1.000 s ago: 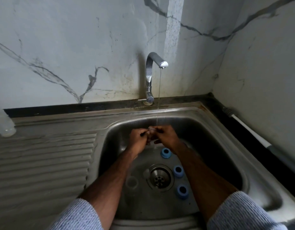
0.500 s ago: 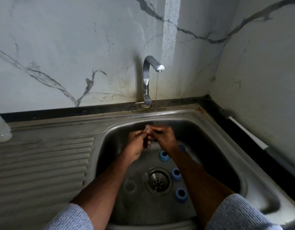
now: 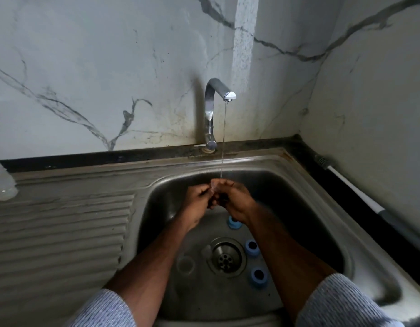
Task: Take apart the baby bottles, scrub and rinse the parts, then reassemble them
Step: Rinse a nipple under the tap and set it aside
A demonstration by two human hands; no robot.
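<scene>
Both hands are together over the steel sink point(image 3: 327, 223), under a thin stream of water from the tap point(image 3: 210, 109). My left hand point(image 3: 197, 200) and my right hand point(image 3: 235, 199) pinch a small clear part point(image 3: 213, 186), likely a bottle teat, between their fingertips; most of it is hidden by the fingers. Three blue bottle rings lie on the sink floor: one point(image 3: 233, 223) just below my right wrist, one point(image 3: 252, 247) right of the drain point(image 3: 225, 257), one point(image 3: 259, 275) nearer me. A clear round part point(image 3: 185, 265) lies left of the drain.
A ribbed draining board point(image 3: 58, 232) spreads to the left of the sink. A clear plastic bottle piece point(image 3: 2, 185) stands at its far left edge. A white and grey brush handle point(image 3: 360, 194) lies along the dark counter strip on the right. Marble walls close the back and right.
My hands have stayed under the stream, shifting slightly as the fingers work the small clear part. The view has tilted a little; the rings in the sink have not moved.
</scene>
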